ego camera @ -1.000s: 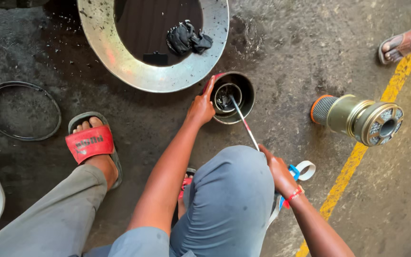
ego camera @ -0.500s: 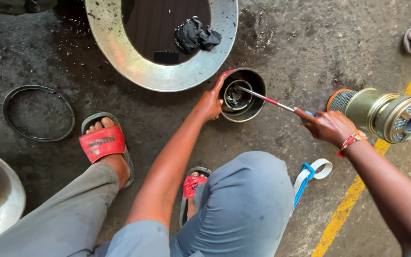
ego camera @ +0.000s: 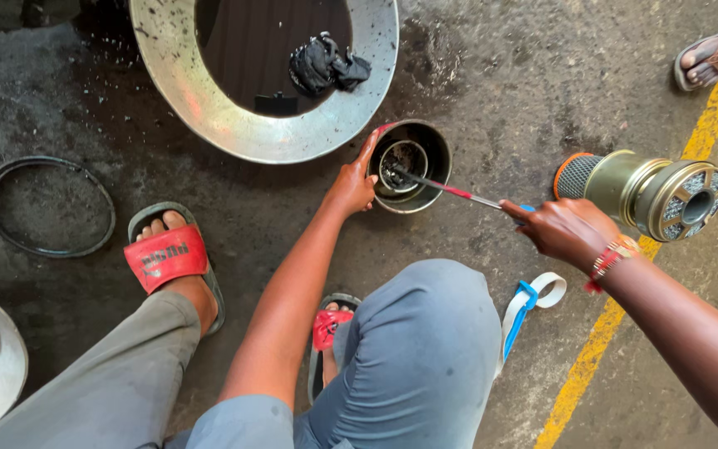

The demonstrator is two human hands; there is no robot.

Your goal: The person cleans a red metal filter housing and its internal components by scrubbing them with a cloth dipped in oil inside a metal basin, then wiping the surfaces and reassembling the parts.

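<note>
A small round metal can (ego camera: 435,150) stands on the oily concrete floor, with a smaller ring-shaped part inside it. My left hand (ego camera: 352,181) grips the can's left rim and holds it steady. My right hand (ego camera: 560,229) holds a thin screwdriver (ego camera: 450,189) with a red-marked shaft; its tip reaches into the can. A red bead bracelet sits on my right wrist.
A wide metal basin (ego camera: 209,100) of dark oil with a black rag (ego camera: 326,66) lies behind the can. A cylindrical brass-coloured filter (ego camera: 641,193) lies at right by a yellow floor line (ego camera: 592,366). A black rubber ring (ego camera: 47,206) lies at left. Another person's sandalled foot (ego camera: 712,51) is top right.
My right hand has swung out from near my knee to the right, beside the filter, so the screwdriver now lies nearly flat into the can. My left hand stays on the rim.
</note>
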